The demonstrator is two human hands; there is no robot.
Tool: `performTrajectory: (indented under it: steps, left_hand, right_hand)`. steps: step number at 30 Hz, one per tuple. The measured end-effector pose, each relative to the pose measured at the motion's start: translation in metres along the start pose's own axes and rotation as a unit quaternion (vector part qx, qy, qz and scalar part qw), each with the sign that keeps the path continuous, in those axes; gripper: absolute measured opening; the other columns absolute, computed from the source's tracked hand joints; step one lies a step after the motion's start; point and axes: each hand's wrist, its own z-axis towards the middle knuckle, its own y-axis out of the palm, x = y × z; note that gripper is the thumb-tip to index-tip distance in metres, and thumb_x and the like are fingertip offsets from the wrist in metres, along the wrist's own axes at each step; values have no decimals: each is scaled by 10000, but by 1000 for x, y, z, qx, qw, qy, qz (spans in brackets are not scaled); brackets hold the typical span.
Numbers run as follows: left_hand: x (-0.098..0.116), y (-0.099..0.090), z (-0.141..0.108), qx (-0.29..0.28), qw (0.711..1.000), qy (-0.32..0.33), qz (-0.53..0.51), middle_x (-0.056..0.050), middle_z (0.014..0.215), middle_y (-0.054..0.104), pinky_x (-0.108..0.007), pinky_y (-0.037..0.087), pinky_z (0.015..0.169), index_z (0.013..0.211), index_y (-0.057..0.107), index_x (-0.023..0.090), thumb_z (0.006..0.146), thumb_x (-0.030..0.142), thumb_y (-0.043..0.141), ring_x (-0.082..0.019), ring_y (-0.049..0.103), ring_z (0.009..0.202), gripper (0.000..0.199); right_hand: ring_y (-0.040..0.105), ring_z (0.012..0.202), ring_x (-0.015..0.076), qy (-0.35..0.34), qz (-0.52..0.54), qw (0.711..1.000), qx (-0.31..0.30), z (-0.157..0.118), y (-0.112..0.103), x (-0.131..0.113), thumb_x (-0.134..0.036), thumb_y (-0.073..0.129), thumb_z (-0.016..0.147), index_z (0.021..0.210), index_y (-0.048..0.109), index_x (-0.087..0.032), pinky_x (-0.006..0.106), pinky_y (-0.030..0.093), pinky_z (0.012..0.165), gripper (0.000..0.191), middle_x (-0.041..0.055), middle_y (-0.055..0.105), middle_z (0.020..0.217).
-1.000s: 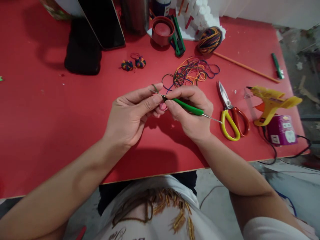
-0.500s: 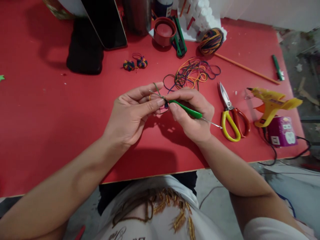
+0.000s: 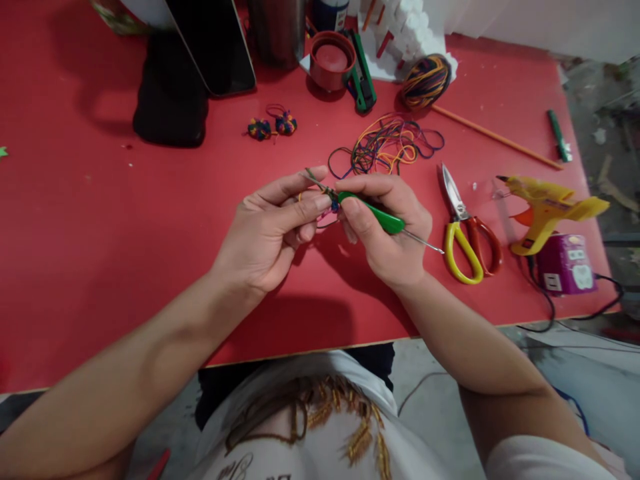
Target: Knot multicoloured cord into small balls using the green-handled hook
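My right hand (image 3: 393,227) is closed around the green handle of a crochet hook (image 3: 383,217); a second metal tip sticks out behind the palm. Between thumb and fingers, my left hand (image 3: 275,223) pinches a small dark multicoloured crochet piece (image 3: 334,201). The hook's front shaft passes through or along the piece, toward my left index finger, where a dark green strand runs; which of the two I cannot tell. Just beyond my hands lies a loose tangle of multicoloured yarn (image 3: 390,143). Two small crocheted pieces (image 3: 285,123) rest farther back on the left.
On the red table (image 3: 125,267), scissors (image 3: 463,230), a yellow glue gun (image 3: 545,210) and a purple box (image 3: 567,263) with cords stand right. A yarn ball (image 3: 426,80), green cutter (image 3: 363,77), red round container (image 3: 331,60) and phone (image 3: 213,47) are at the back.
The hook has turned slightly and its front shaft now lies closer to my left index fingertip. The green strand stands up less, and more of the small piece shows below my left thumb.
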Motion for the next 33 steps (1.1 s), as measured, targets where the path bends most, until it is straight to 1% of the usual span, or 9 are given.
performTrajectory:
  steps: [4,8,13,16,18,24,27,30,33]
  left_hand:
    - [-2,1,-1,1,1000,0,9,23,747,748,-174,453,449,934,871,247,771,104,923,-56,565,488,223]
    - [1,3,-4,-14,1000,-3,10,12,729,753,-158,486,462,953,879,213,768,90,913,-62,610,497,224]
    - [7,2,-4,-21,999,-22,37,-18,748,788,-155,579,562,941,884,191,889,150,848,-91,708,580,75]
    - [7,-1,-2,-30,999,-14,37,-24,697,768,-128,567,547,923,887,171,935,220,831,-80,708,555,75]
    - [6,-3,0,-36,998,-6,41,-9,686,762,-122,557,530,904,889,193,880,192,880,-75,697,544,26]
    - [3,-5,4,-61,997,28,42,-3,739,769,-144,585,577,876,892,218,733,133,974,-71,671,587,186]
    - [4,-4,4,-54,996,31,61,0,740,767,-163,586,576,876,888,206,675,138,1009,-72,658,585,244]
    - [5,-5,4,-53,993,57,88,13,724,763,-191,605,608,898,892,225,667,134,1011,-83,663,594,276]
    - [5,-6,6,-61,991,64,97,22,706,766,-226,631,643,961,899,253,671,130,1001,-106,688,603,332]
  right_hand:
    - [766,819,202,-43,-10,999,8,4,0,-2,-324,803,952,1068,788,-279,379,684,789,126,19,793,925]
    - [756,809,152,-63,-11,998,15,6,0,-6,-227,773,963,1040,772,-263,317,674,742,85,-11,788,958]
    - [754,790,136,-68,7,998,-1,6,-1,-6,-233,765,968,1037,751,-252,297,670,721,74,-16,781,929]
    - [756,813,144,-64,10,998,-18,5,-1,-5,-227,769,964,1045,756,-256,303,670,736,87,-13,789,937]
    - [763,841,157,-57,13,998,-25,5,0,-4,-229,773,961,1050,762,-267,316,675,766,98,-9,798,953]
    - [759,845,171,-29,23,999,-33,4,-2,-2,-358,874,903,1016,788,-292,312,670,788,156,-4,807,950]
    - [767,846,145,-9,69,996,-54,5,-4,-7,-339,816,963,1064,795,-254,286,667,789,133,1,807,969]
    - [753,731,116,20,114,991,-64,5,-6,-13,-334,767,1007,1101,806,-209,261,653,692,161,11,808,953]
    - [670,563,85,36,121,990,-58,4,-7,-16,-335,761,1015,1099,821,-204,237,587,549,167,-8,783,840]
